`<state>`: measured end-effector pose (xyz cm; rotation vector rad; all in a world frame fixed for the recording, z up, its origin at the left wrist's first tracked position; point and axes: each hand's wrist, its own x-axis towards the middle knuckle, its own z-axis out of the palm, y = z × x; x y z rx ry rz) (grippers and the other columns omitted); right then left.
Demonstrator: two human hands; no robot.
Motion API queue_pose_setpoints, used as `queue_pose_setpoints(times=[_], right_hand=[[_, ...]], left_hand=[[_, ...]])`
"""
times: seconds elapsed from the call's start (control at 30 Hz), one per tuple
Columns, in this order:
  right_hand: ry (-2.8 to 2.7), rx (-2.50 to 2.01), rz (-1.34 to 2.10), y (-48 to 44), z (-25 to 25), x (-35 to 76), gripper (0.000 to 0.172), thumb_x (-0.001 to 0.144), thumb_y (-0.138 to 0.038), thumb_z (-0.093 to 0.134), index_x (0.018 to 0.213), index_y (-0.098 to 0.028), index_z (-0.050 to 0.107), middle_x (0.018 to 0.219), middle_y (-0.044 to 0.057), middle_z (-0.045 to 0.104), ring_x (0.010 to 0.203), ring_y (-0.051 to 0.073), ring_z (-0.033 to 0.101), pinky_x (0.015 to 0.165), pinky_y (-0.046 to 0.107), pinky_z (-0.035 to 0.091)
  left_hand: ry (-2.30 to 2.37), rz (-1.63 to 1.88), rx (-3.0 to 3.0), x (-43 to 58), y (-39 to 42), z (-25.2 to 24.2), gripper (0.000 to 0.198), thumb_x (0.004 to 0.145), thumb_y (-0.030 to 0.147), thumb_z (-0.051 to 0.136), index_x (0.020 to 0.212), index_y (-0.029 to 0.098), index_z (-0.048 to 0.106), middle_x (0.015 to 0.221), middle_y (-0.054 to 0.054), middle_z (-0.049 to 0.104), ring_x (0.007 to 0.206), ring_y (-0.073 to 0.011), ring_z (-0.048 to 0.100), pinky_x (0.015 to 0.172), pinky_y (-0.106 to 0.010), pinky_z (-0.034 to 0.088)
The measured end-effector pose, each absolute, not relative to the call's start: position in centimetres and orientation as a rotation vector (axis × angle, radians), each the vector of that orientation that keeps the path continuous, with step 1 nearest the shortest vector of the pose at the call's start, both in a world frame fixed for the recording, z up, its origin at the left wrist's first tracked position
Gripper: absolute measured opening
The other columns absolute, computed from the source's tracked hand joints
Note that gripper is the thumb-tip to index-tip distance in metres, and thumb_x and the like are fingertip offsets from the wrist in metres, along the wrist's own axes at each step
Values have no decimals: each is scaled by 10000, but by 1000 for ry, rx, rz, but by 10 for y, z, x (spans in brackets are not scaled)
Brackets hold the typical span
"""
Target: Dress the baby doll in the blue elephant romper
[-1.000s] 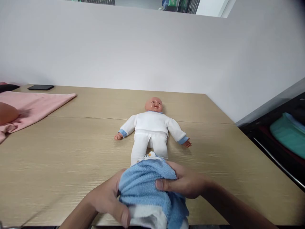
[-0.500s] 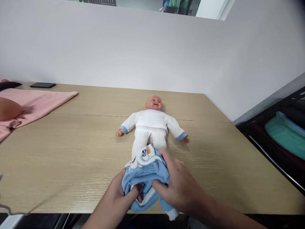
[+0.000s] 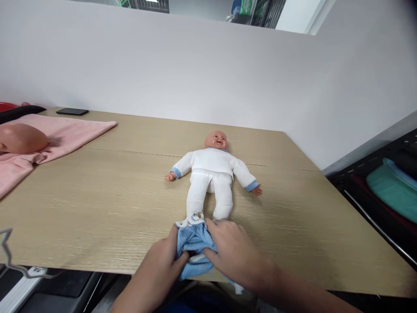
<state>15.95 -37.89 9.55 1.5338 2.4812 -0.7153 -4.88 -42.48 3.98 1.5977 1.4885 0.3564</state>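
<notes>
A baby doll (image 3: 213, 161) in a white top with blue cuffs lies on its back on the table, arms spread and white legs towards me. At its feet is a fluffy blue pair of baby trousers (image 3: 194, 237) with a stitched white face on it. My left hand (image 3: 163, 256) grips the waist opening from the left, thumb inside. My right hand (image 3: 230, 245) grips the opposite side, thumb also at the opening. The trousers overlap the foot of the doll's leg on the left; whether that foot is inside, I cannot tell.
The wooden table (image 3: 130, 191) ends at a pale wall (image 3: 195, 65). On its left lie a pink cloth (image 3: 78, 130) with another doll's head (image 3: 24, 138) and a dark phone-like slab (image 3: 72, 111). A rack with green cloth (image 3: 394, 191) stands right.
Both hands have drawn the blue trousers down towards the table's front edge, baring more of the doll's legs. The opening looks more bunched together. The view has shifted slightly left.
</notes>
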Motion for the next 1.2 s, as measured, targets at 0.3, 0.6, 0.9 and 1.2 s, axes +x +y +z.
queue_pose_setpoints(times=[0.3,0.6,0.9,1.2], right_hand=[[2517,1568,-790,-379,83,157,731,907,-95,681,1614,-140,503,1470,198,672,1389,408,616,1140,601,565],[2737,1640,-1165,-370,53,179,684,815,-86,647,1482,-210,560,1437,114,706,1359,324,617,1169,477,515],[2922,1465,-1250,-346,44,182,516,761,-76,688,1239,-236,578,1209,67,704,1116,274,682,976,398,562],[3277,1068,-879,-331,46,190,210,932,-158,788,1095,-194,661,1067,73,738,958,253,667,851,364,532]], left_hand=[[1569,628,1849,-46,-419,8,338,913,151,591,1238,216,657,1342,-156,685,1247,-364,609,1086,-547,510],[1310,866,1687,-63,-407,-4,477,1059,254,590,1531,265,523,1553,-173,600,1447,-362,564,1224,-598,446],[1024,864,1479,-81,-372,9,507,983,288,777,1450,229,587,1415,-138,697,1267,-299,704,1081,-384,591],[911,737,1765,-97,-337,2,255,1024,445,764,1080,201,715,1070,-60,721,966,-221,678,870,-312,571]])
